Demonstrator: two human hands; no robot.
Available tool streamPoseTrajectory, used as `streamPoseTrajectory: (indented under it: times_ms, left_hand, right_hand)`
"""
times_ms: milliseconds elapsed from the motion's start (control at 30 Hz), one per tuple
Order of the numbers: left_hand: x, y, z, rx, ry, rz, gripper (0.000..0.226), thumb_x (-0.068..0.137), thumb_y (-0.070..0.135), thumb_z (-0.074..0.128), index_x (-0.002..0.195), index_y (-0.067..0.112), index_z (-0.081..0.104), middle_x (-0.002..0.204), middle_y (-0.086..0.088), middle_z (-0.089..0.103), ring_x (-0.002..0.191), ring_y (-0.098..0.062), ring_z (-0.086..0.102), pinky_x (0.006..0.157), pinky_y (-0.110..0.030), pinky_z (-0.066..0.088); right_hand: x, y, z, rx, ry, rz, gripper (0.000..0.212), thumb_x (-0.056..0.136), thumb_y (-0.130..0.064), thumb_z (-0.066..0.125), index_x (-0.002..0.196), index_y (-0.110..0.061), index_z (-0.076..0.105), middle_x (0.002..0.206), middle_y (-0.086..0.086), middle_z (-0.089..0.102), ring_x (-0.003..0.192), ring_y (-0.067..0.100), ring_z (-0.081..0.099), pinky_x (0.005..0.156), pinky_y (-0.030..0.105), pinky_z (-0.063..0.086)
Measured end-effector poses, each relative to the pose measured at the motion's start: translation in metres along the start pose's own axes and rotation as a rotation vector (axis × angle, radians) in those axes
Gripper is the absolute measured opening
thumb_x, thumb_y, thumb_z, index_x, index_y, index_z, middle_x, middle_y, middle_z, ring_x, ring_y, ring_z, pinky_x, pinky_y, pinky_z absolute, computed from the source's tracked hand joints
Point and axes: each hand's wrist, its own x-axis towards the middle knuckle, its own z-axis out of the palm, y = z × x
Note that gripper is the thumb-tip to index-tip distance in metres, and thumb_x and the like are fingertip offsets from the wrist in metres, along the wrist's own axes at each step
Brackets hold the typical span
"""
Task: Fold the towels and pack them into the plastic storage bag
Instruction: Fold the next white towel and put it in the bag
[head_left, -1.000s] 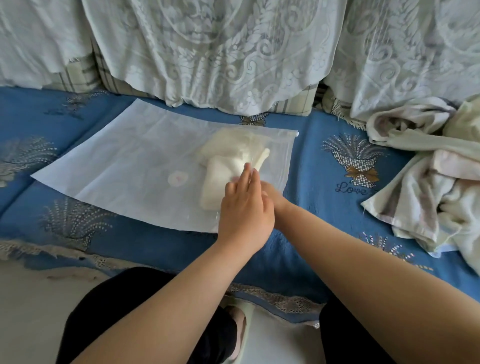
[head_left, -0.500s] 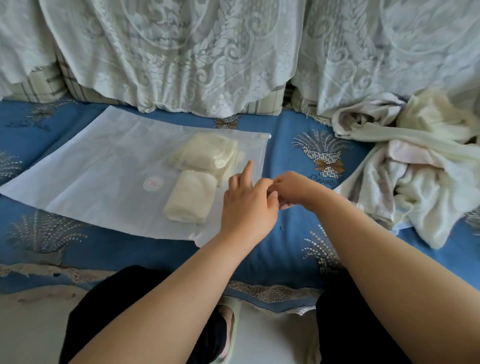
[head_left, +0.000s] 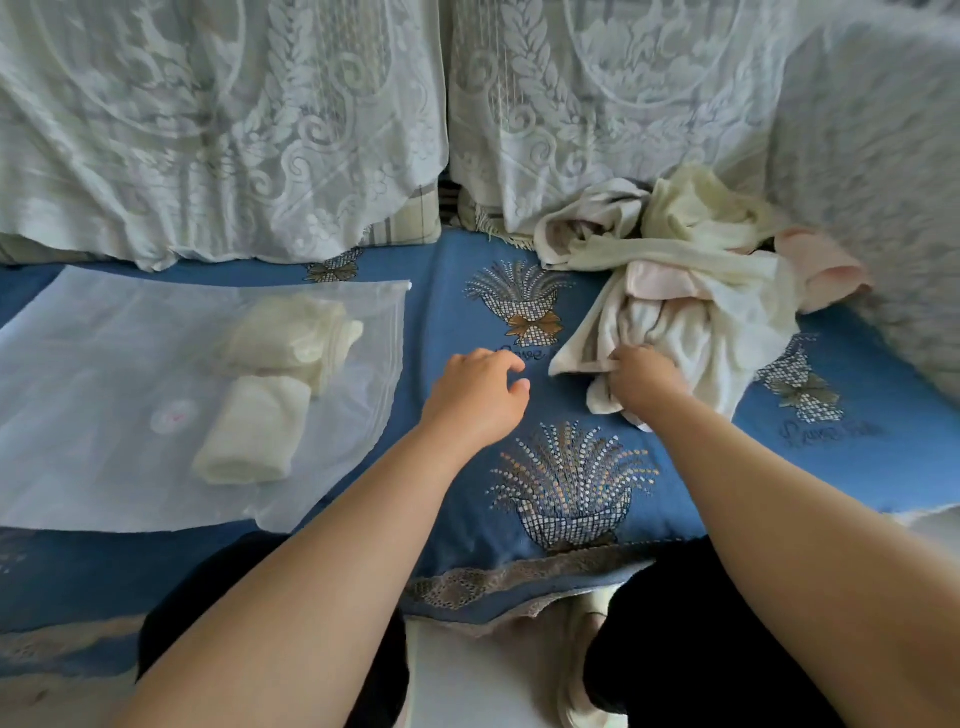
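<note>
Right hand (head_left: 643, 381) fingers clenched on rumpled terry towel pile (head_left: 691, 306) at 2 o'clock, left hand (head_left: 475, 395) loosely curled, empty, frosted plastic storage bag (head_left: 104, 415) at 9 o'clock, two folded cream towels (head_left: 249, 436) inside, blue embroidered sofa cover (head_left: 571, 405).

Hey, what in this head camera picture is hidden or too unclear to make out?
- Right hand fingertips: buried in the towel pile.
- Number of towels in the pile: tangled, overlapping.
- Storage bag left side: cut off by the frame edge.
- Folded towels inside: hazed by plastic.
- Small bag mark: too small.

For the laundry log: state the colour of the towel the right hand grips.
Mostly white, with greyish-brown bands, seen in the head view: the towel gripped by the right hand.
</note>
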Motion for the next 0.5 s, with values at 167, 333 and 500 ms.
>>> streamPoseTrajectory:
  times_ms: [167, 333, 500]
  left_hand:
    - [0.022, 0.008, -0.007, -0.084, -0.106, -0.018, 0.036, 0.096, 0.037, 0.046, 0.13, 0.027, 0.05, 0.136, 0.005, 0.052, 0.123, -0.018, 0.048, 0.1, -0.034, 0.04]
    - [0.034, 0.011, 0.002, -0.248, -0.151, -0.035, 0.03, 0.096, 0.034, 0.048, 0.124, 0.027, 0.055, 0.118, 0.01, 0.057, 0.11, -0.01, 0.054, 0.091, -0.026, 0.041]
    - [0.045, 0.028, 0.017, -0.244, -0.037, 0.06, 0.026, 0.096, 0.031, 0.046, 0.118, 0.027, 0.059, 0.119, 0.01, 0.06, 0.109, -0.009, 0.055, 0.081, -0.023, 0.039]
  right_hand:
    - [-0.009, 0.008, -0.026, 0.308, -0.015, -0.144, 0.02, 0.092, -0.03, 0.056, 0.103, -0.016, 0.066, 0.091, 0.005, 0.064, 0.097, 0.026, 0.061, 0.079, 0.031, 0.045]
    - [0.006, 0.036, -0.049, 0.435, 0.187, -0.143, 0.035, 0.088, -0.036, 0.062, 0.12, -0.02, 0.062, 0.136, 0.007, 0.046, 0.115, 0.022, 0.051, 0.098, 0.031, 0.039]
    - [0.023, 0.086, -0.043, 0.287, 0.349, 0.377, 0.06, 0.086, -0.036, 0.056, 0.141, -0.022, 0.035, 0.149, 0.013, 0.028, 0.134, 0.036, 0.026, 0.107, 0.048, 0.027]
